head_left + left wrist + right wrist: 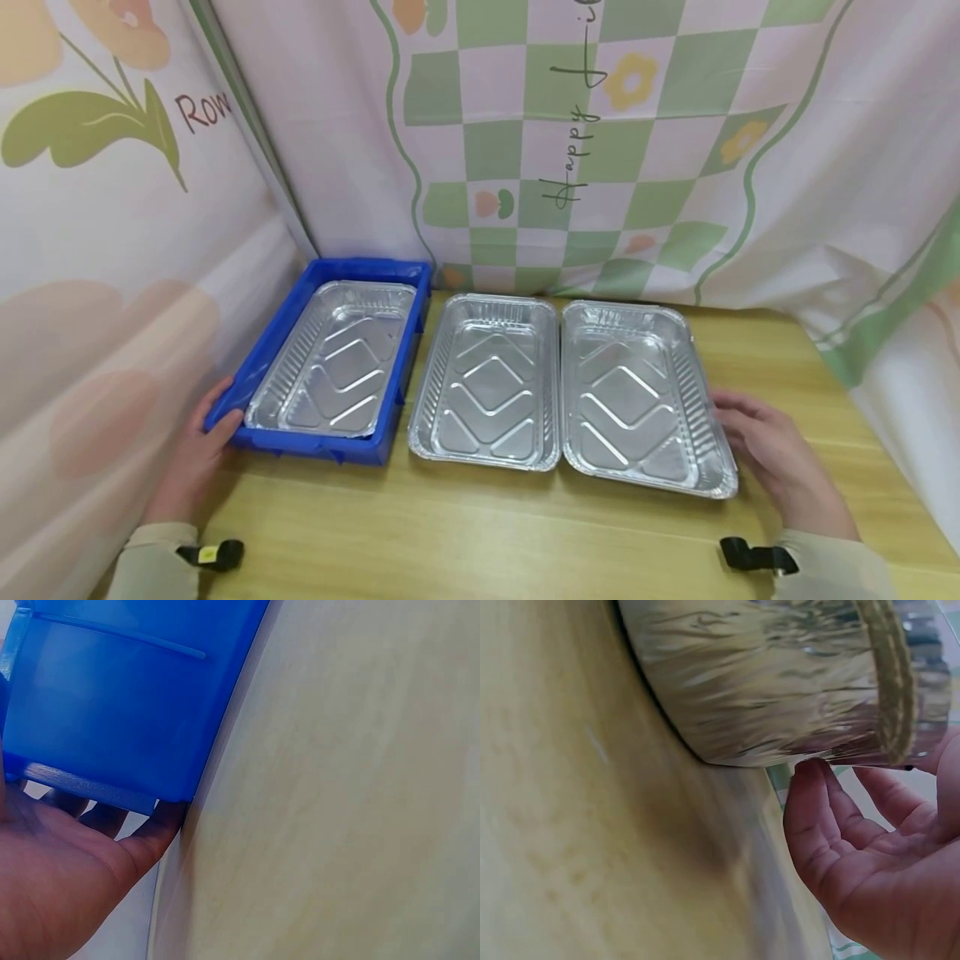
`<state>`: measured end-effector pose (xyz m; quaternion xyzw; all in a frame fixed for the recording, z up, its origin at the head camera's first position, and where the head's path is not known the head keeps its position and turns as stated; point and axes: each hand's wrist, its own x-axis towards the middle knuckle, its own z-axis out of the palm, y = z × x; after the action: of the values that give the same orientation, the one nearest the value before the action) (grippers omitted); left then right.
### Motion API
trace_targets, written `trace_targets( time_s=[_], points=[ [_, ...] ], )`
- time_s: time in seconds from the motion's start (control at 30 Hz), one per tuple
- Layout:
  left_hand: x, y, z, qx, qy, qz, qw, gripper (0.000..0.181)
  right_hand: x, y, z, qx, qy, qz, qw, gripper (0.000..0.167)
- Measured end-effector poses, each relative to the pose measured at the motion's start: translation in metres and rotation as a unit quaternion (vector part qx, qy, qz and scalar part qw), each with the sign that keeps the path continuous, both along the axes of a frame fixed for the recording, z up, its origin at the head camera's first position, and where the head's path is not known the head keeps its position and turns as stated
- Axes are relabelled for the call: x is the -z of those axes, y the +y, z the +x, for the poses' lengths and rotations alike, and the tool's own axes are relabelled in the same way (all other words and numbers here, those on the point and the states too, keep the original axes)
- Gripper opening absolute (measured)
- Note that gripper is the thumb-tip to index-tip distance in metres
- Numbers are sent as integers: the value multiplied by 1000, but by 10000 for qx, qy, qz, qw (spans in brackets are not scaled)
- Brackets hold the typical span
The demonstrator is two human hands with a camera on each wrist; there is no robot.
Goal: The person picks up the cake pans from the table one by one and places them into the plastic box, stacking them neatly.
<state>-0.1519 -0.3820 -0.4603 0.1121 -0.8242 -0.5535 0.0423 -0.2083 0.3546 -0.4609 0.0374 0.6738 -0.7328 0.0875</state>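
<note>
At the left, my left hand [197,454] grips the near left corner of a blue plastic tray [273,329], thumb over its rim. In the left wrist view the fingers reach around the blue edge. An aluminium foil pan [337,367] lies inside this tray. To its right, a second foil pan [491,383] stands on the table. A third foil pan [630,396] sits against it, slightly turned. My right hand [776,454] touches the outer right side of that third pan; in the right wrist view its bent fingertips meet the foil wall below the rim.
All of this is on a wood-grain table [480,533]. A patterned curtain [495,150] rises close behind the pans, and another cloth [112,275] hangs along the left side. Cloth [900,250] also borders the right edge of the table.
</note>
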Motion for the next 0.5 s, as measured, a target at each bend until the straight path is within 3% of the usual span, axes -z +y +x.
trace_targets(
  time_s=[0.5],
  points=[
    [1, 0, 0, -34, -26, -57, 10000, 66, 8, -1, -1, -109, 216, -637, 9977, 29]
  ],
)
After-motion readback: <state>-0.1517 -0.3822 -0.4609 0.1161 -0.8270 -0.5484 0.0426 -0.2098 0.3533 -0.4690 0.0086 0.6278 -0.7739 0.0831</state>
